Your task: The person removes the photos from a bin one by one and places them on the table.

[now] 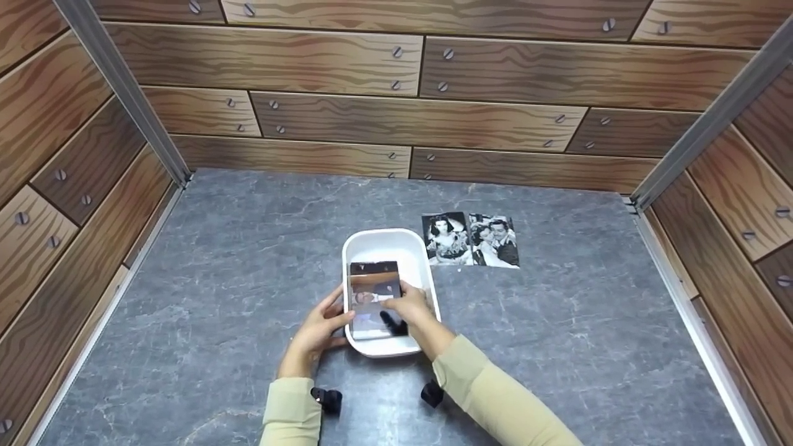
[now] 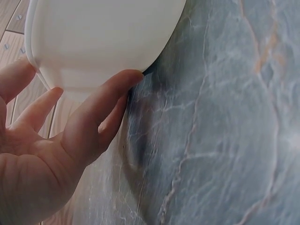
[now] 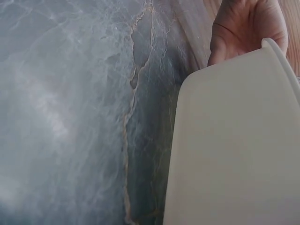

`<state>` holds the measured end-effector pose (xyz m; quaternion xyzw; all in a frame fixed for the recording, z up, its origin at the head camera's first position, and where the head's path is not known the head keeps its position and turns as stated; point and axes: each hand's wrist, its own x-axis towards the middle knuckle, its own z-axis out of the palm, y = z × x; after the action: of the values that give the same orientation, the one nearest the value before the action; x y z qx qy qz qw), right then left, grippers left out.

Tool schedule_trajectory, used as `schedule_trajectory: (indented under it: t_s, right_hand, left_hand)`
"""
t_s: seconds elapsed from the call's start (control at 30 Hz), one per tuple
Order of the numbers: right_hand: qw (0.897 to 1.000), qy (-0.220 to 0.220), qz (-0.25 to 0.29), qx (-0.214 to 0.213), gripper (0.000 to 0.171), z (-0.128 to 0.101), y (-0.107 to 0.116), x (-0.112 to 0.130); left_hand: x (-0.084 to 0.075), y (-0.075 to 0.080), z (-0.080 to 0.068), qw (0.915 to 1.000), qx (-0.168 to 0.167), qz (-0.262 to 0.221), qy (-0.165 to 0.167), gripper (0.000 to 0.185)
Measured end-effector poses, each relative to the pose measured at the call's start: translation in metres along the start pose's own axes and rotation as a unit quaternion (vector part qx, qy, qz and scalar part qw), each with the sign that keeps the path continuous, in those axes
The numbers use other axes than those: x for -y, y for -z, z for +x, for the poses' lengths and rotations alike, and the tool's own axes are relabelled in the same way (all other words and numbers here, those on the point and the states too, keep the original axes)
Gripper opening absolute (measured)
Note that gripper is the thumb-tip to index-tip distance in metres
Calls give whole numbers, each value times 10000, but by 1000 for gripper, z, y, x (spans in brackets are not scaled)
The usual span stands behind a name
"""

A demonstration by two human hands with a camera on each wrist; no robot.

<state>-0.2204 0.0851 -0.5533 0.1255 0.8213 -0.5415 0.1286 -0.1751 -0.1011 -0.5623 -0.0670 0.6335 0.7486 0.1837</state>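
Note:
A white rectangular tub (image 1: pixel 372 244) with rounded corners stands on the grey marbled surface. Inside it lies a glossy colour photo (image 1: pixel 365 282), dark along its top and showing a figure in its middle. My left hand (image 1: pixel 317 328) grips the tub's left side, with the thumb over the rim and fingers along the outer wall. The left wrist view shows those fingers (image 2: pixel 105 96) against the tub wall. Reaching in over the tub's right rim, my right hand (image 1: pixel 416 310) pinches the photo's right edge, thumb on its face. The right wrist view shows only the tub's outside (image 3: pixel 234 136) and my left palm (image 3: pixel 248 28).
Two black-and-white photos, one of a woman (image 1: pixel 446 238) and one of a couple (image 1: pixel 494 241), lie side by side just right of the tub's far end. Wood-patterned walls (image 1: pixel 334 114) with metal corner posts (image 1: pixel 127 93) enclose the back and sides.

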Motion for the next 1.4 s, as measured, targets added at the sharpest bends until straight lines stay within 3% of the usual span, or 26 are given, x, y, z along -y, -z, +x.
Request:
schedule_trajectory:
  t_s: [0.17,0.43,0.7,0.97,1.23,1.4]
  right_hand:
    - [9975,107,637,294,72,0,1,-3]
    - [9952,149,834,492,74,-2,6,-4]
    - [9900,343,1344,240,73,-4,7,-6]
    - [9934,681,916,-92,79,-12,5,-7]
    - [9851,781,1385,658,91,-12,1,-7]
    - [9900,826,1058,426,90,-10,3,-5]
  left_hand:
    - [0,0,0,10000,26,-20,-13,68]
    - [1,1,1,10000,40,-16,20,68]
    - [2,2,2,9999,137,-64,-57,69]
    - [4,1,2,9999,97,-59,-64,70]
    - [3,2,1,9999,38,-99,-13,72]
    - [2,1,0,9999,80,-140,-36,71]
